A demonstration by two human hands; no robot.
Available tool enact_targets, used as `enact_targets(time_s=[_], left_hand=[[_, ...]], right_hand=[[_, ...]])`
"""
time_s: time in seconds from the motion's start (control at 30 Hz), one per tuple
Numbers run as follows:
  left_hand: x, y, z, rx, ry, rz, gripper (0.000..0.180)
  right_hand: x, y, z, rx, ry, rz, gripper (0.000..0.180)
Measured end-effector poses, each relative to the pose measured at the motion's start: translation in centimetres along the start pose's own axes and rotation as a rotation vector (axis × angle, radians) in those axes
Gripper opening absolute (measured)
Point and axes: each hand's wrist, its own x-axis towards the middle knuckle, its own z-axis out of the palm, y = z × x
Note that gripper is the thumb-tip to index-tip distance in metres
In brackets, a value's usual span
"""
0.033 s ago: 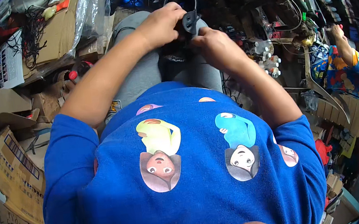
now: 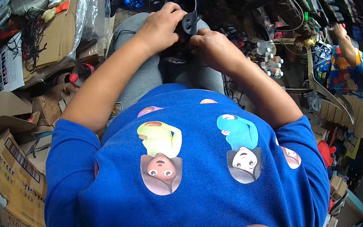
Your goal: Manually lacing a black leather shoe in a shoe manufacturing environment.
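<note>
Between my knees I hold a black sandal, mostly hidden in shadow and behind my fingers. Its looped strap [image 2: 195,2] stands up at the far side and ends in a rounded tab [image 2: 189,23] with two round holes or studs. My left hand [image 2: 163,28] is closed on the near left side of the tab, with the fingertips curled. Just to the right and slightly nearer, my right hand [image 2: 214,47] pinches below the tab; what lies between its fingertips is too dark to make out. My grey-trousered legs [image 2: 140,73] flank the sandal.
Flat cardboard [image 2: 56,38] with black cords [image 2: 34,38] lies at far left, beside an open box [image 2: 2,110] and a red-capped bottle [image 2: 73,77]. Small bottles [image 2: 270,59] and a curved blade [image 2: 349,111] are on the right. Another person [image 2: 352,65] is at far right.
The strap loop and tab have come slightly nearer and tilted a little. My right hand has shifted slightly left and nearer; my left hand keeps its hold.
</note>
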Motion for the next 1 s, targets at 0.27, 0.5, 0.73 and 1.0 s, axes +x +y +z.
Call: enact_targets(time_s=[0.27,0.5,0.73,1.0], left_hand=[[-7.4,2.1,-2.1,0.227,0.009,-0.022,0.028],[-8.3,-0.2,-6.1,0.222,0.044,-0.06,0.021],[-6.1,1.0,-3.2,0.243,-0.007,0.067,0.019],[-6.6,-0.5,-5.1,0.2,0.099,-0.024,0.013]], right_hand=[[-2.3,3.4,0.3,1.006,-0.134,0.396,0.018],[-6.6,6.4,-4.1,2.233,0.124,-0.071,0.05],[-5.8,6.3,-1.3,0.797,-0.131,0.443,0.044],[-4.4,4.3,1.4,0.291,-0.082,0.478,0.037]])
